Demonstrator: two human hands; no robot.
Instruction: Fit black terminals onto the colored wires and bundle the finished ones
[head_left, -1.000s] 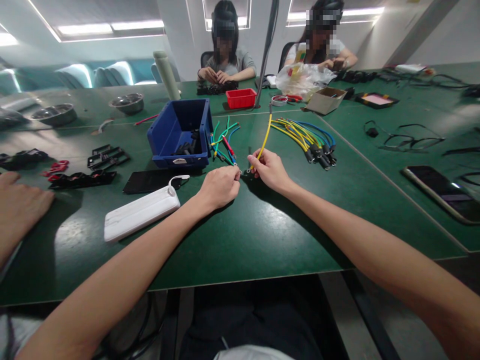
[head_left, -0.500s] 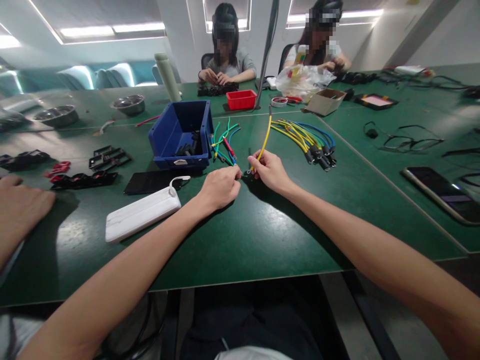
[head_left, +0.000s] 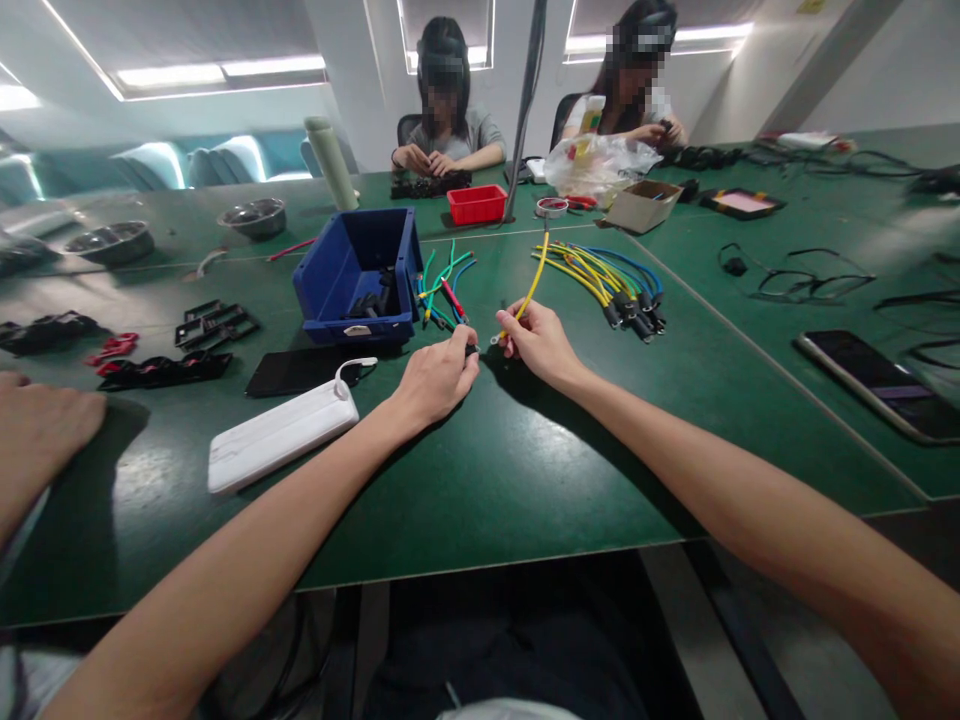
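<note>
My right hand (head_left: 543, 343) is closed in a pinch round a yellow wire (head_left: 539, 268). The wire rises from the fingers to a dark upper end, and its ring terminal pokes out on the left side of the fingertips. Just across a small gap, my left hand (head_left: 435, 378) pinches a small black sleeve (head_left: 472, 350), mostly hidden by the fingers. Behind the left hand lie loose green, blue and red wires (head_left: 448, 285). To the right is a bundle of yellow and blue wires (head_left: 600, 275) with black sleeves on their near ends.
A blue bin (head_left: 414, 268) holds black sleeves (head_left: 373, 300). A white power bank (head_left: 281, 440) and a dark phone (head_left: 289, 372) lie by my left forearm. Another person's hand (head_left: 45, 420) rests at far left. Glasses (head_left: 810, 285) and another phone (head_left: 877, 385) lie right. Two people sit opposite.
My left fingers have turned and drawn slightly left, and the black sleeve now shows at their tips. The right hand with the yellow wire stays nearly in place. The view has shifted slightly.
</note>
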